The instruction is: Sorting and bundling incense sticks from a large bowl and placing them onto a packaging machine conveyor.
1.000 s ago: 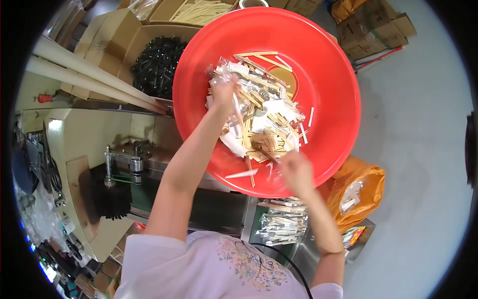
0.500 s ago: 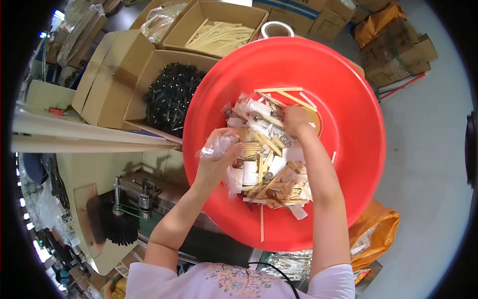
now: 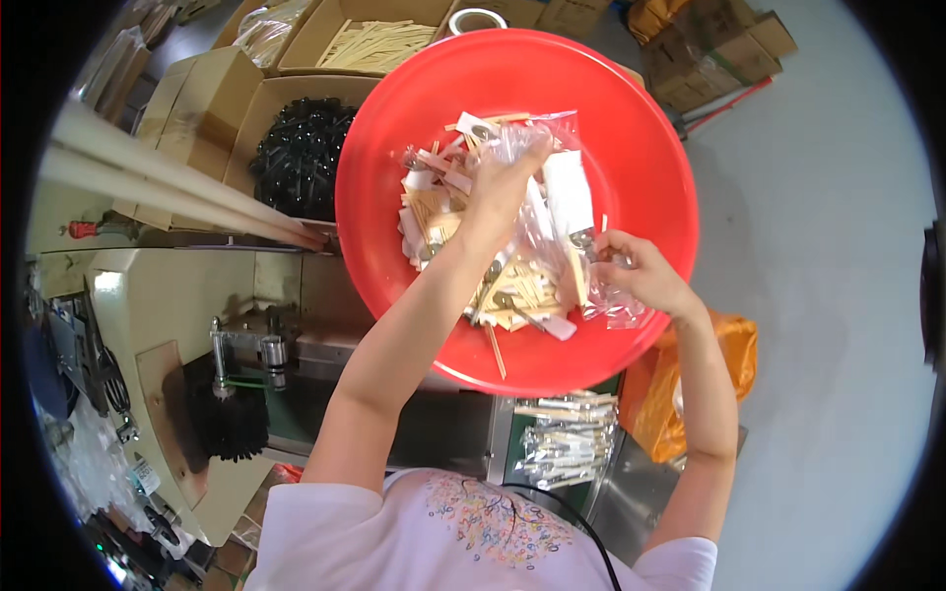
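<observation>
In the big red basin (image 3: 641, 128) lies a heap of cutlery packets with wooden chopsticks (image 3: 527, 286), dark spoons and white paper napkins. My left hand (image 3: 507, 182) reaches over the heap, its fingers closed on bunched clear plastic bags (image 3: 510, 145). Beside it, a clear cutlery packet with a white napkin (image 3: 569, 192) and chopsticks slants across the heap. My right hand (image 3: 642, 276) is at this packet's lower right side, fingers curled and thumb against the clear film; its exact grip is partly hidden.
Behind the basin to the left, cardboard boxes hold black spoons (image 3: 304, 158) and loose wooden sticks (image 3: 374, 46). A tape roll (image 3: 478, 21) stands beside them. Packed cutlery sets (image 3: 570, 438) lie near my body, next to an orange bag (image 3: 734, 360). A machine with a black brush (image 3: 227, 419) is at left.
My left hand has moved right and farther over the heap with the plastic. My right hand has come back nearer, to the heap's right side. The view has shifted.
</observation>
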The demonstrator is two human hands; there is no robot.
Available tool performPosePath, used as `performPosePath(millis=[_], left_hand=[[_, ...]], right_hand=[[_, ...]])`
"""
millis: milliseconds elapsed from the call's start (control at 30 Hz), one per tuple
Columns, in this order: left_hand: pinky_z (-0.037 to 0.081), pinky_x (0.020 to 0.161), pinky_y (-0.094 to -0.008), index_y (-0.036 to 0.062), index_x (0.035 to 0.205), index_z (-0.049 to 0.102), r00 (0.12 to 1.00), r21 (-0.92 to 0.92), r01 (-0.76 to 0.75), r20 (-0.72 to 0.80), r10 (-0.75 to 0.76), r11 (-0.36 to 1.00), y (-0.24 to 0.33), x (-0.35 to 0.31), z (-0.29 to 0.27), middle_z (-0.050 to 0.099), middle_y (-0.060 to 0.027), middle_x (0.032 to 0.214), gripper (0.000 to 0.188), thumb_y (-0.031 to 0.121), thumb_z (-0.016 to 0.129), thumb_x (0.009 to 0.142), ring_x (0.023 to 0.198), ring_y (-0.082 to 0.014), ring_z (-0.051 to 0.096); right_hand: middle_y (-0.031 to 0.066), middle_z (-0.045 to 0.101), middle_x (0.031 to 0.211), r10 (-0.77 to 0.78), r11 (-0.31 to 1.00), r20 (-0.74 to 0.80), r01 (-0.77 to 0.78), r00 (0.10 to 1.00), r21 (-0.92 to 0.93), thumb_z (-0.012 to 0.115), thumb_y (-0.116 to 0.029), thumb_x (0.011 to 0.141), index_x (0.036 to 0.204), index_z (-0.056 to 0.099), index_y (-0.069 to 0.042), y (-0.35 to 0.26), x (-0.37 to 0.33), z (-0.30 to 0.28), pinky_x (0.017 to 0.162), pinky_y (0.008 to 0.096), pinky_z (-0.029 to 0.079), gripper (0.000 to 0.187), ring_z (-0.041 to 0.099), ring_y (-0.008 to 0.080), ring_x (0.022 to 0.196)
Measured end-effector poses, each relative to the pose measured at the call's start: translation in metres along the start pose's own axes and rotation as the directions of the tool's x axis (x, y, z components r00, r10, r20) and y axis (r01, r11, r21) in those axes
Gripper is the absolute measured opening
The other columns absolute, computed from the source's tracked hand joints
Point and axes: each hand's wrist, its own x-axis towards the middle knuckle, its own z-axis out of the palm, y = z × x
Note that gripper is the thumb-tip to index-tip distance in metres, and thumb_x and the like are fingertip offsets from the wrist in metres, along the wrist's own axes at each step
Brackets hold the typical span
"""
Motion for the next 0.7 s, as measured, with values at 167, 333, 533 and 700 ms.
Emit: performPosePath(millis=[167, 333, 533, 700], left_hand=[[0.044, 0.068, -0.0312, -0.0071, 0.092, 0.06, 0.966, -0.09, 0.238, 0.124, -0.227, 0.967, -0.031, -0.015, 0.025, 0.061, -0.0132, 0.085, 0.035, 0.025, 0.065, 0.079, 0.073, -0.0186, 0.057], [0.046, 0.072, -0.0361, -0.0056, 0.1, 0.055, 0.791, 0.272, 0.076, -0.603, 0.108, 0.959, -0.162, 0.039, 0.02, 0.06, -0.0162, 0.092, 0.033, 0.019, 0.064, 0.078, 0.079, -0.0223, 0.058], [0.043, 0.079, -0.0337, -0.0028, 0.115, 0.051, 0.911, 0.33, 0.006, -0.391, 0.131, 0.944, -0.086, 0.023, -0.051, 0.061, -0.0121, 0.101, 0.048, 0.026, 0.064, 0.079, 0.081, -0.0214, 0.058], [0.043, 0.065, -0.0318, -0.0006, 0.092, 0.061, 0.932, 0.432, -0.232, -0.156, 0.326, 0.872, -0.046, -0.007, -0.021, 0.061, -0.006, 0.082, 0.028, 0.022, 0.067, 0.078, 0.073, -0.016, 0.054]], right_hand=[[0.009, 0.053, 0.06, 0.132, 0.87, -0.05, -0.14, 0.99, -0.472, 0.057, -0.022, 0.085, 0.08, 0.058, 0.002, 0.01, -0.054, 0.03, 0.056, 0.0309, 0.042, 0.025, 0.052, 0.0165, 0.057], [0.0183, 0.059, 0.068, 0.041, 0.799, -0.353, -0.243, 0.935, -0.55, 0.05, -0.029, 0.086, 0.076, 0.059, -0.003, -0.019, -0.081, 0.111, 0.061, 0.0421, 0.045, 0.03, 0.06, 0.0333, 0.066], [0.0113, 0.061, 0.07, 0.411, 0.89, -0.038, -0.391, 0.911, 0.235, 0.056, -0.026, 0.084, 0.077, 0.061, -0.002, 0.032, -0.121, 0.092, 0.056, 0.0305, 0.044, 0.025, 0.057, 0.0191, 0.061], [0.0031, 0.057, 0.064, 0.313, 0.498, 0.455, -0.552, 0.833, 0.668, 0.06, -0.026, 0.084, 0.08, 0.061, 0.0, 0.071, -0.098, 0.037, 0.047, 0.0236, 0.041, 0.026, 0.052, 0.0106, 0.052]])
